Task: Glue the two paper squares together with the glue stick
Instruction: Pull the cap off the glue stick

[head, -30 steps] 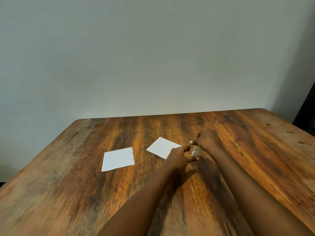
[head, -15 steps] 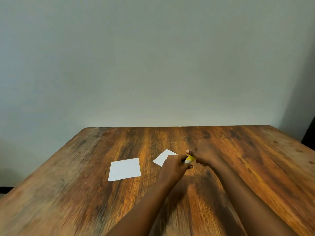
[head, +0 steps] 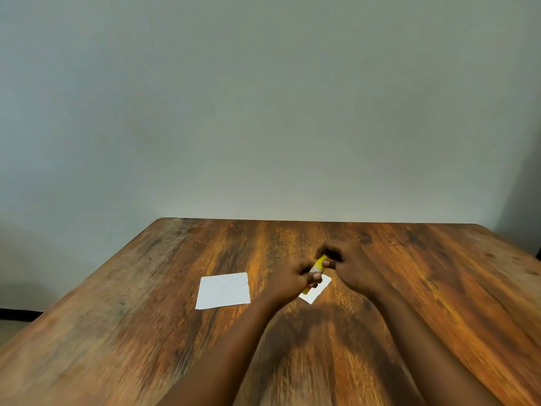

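Observation:
A yellow glue stick (head: 317, 266) is held tilted above the wooden table (head: 146, 317), gripped at both ends. My left hand (head: 288, 281) holds its lower body and my right hand (head: 349, 266) pinches its upper end. One white paper square (head: 224, 290) lies flat to the left of my hands. The second white paper square (head: 317, 290) lies on the table under my hands, mostly hidden, with only its near corner showing.
The table's far edge (head: 292, 220) meets a plain pale wall (head: 263, 112). The left edge runs diagonally towards me. A dark strip shows at the far right beyond the table corner.
The view has tilted upward, so the table sits lower in frame. The glue stick has come up off the table between both hands and now shows more of its yellow body.

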Motion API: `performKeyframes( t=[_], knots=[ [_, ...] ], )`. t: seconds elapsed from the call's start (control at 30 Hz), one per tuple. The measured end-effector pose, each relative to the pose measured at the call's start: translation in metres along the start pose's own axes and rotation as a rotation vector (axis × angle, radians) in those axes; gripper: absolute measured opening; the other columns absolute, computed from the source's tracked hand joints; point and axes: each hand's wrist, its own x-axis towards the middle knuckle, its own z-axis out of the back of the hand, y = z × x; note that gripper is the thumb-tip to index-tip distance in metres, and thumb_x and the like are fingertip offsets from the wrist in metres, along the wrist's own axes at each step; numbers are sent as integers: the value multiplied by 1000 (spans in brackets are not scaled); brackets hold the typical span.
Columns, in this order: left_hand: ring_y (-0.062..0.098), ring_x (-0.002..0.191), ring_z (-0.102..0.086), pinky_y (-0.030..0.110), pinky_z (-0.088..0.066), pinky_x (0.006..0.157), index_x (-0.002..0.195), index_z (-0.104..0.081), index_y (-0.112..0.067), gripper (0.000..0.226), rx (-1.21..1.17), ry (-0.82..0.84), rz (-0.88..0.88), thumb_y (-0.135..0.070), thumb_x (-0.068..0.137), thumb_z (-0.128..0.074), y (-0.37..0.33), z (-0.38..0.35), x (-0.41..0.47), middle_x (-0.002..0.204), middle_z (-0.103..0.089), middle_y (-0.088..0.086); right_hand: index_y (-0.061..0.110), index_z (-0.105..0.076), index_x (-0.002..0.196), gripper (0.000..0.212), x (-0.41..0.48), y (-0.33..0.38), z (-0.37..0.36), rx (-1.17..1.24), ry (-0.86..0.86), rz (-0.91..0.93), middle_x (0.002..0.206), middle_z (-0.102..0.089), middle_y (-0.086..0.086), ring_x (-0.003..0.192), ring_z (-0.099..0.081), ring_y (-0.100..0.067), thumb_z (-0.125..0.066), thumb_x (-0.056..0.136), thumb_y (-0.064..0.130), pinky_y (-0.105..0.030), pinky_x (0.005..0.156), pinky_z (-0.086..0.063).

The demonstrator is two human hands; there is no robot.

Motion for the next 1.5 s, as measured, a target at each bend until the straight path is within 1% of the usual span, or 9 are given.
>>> performKeyframes(
  t=[0.27, 0.4, 0.5, 0.8, 1.0, 1.13, 1.27, 1.37, 1.5],
  knots=[
    [13, 83, -63, 28, -52, 85, 111, -61, -1, 26, -140, 174, 46, -15, 97, -44, 6, 15, -9, 109, -65, 23, 24, -70, 67, 47, 0, 0, 20, 342, 229, 59, 86, -72, 12, 88, -69, -8, -52, 80, -18, -15, 70, -56],
    [10, 80, -60, 24, -48, 79, 111, -62, -2, 27, -21, 91, 17, -19, 96, -46, 5, 14, -12, 108, -67, 19, 18, -71, 86, 5, 3, 4, 26, 482, 219, -54, 92, -73, -3, 83, -70, -13, -67, 83, 17, -24, 71, -58],
    [12, 81, -60, 24, -49, 77, 111, -63, -3, 27, 36, 49, -5, -20, 95, -49, 2, 13, -12, 106, -69, 17, 9, -69, 80, 37, 6, 13, 19, 86, 125, -128, 61, -67, -2, 48, -64, -7, -62, 84, 45, -15, 47, -51],
    [27, 92, -66, 39, -51, 87, 111, -63, -5, 26, 187, 51, -25, -21, 94, -51, -2, 11, -21, 103, -69, 16, 13, -66, 84, 4, -3, 30, 23, -138, 252, -15, 65, -58, 9, 60, -56, -7, -64, 87, 15, -16, 53, -38],
    [14, 85, -65, 22, -51, 78, 109, -64, -5, 25, 71, 98, 5, -17, 96, -47, -1, 12, -21, 106, -70, 15, 21, -60, 78, 27, -11, 21, 19, -101, 198, 90, 79, -56, 16, 80, -57, -5, -58, 82, -6, -7, 59, -46],
    [11, 84, -64, 14, -50, 75, 109, -64, -4, 24, 14, 96, 22, -16, 96, -47, 5, 9, -21, 107, -69, 15, 17, -65, 80, 28, -12, 16, 23, 114, 277, 17, 95, -66, 9, 95, -63, -10, -61, 75, -10, -19, 76, -53],
    [12, 83, -63, 17, -50, 76, 107, -65, -3, 24, -4, 64, 9, -16, 96, -48, 7, 6, -20, 105, -70, 17, 18, -65, 85, 10, -13, 19, 19, 203, 182, -110, 79, -66, 3, 66, -64, -7, -57, 90, 22, -16, 61, -52],
    [11, 83, -63, 18, -49, 77, 107, -64, -3, 25, 27, 60, 4, -18, 96, -47, 8, 2, -18, 105, -70, 16, 16, -61, 74, 36, -12, 21, 12, -27, 145, -185, 61, -62, 2, 43, -58, -5, -50, 92, 45, -10, 44, -45],
    [19, 90, -66, 25, -50, 81, 108, -63, -5, 24, 104, 72, -2, -19, 96, -48, 9, -1, -19, 107, -69, 14, 9, -65, 80, 25, -9, 20, 8, -108, 184, -179, 61, -60, 3, 45, -55, -6, -58, 91, 31, -6, 40, -39]
  ],
)
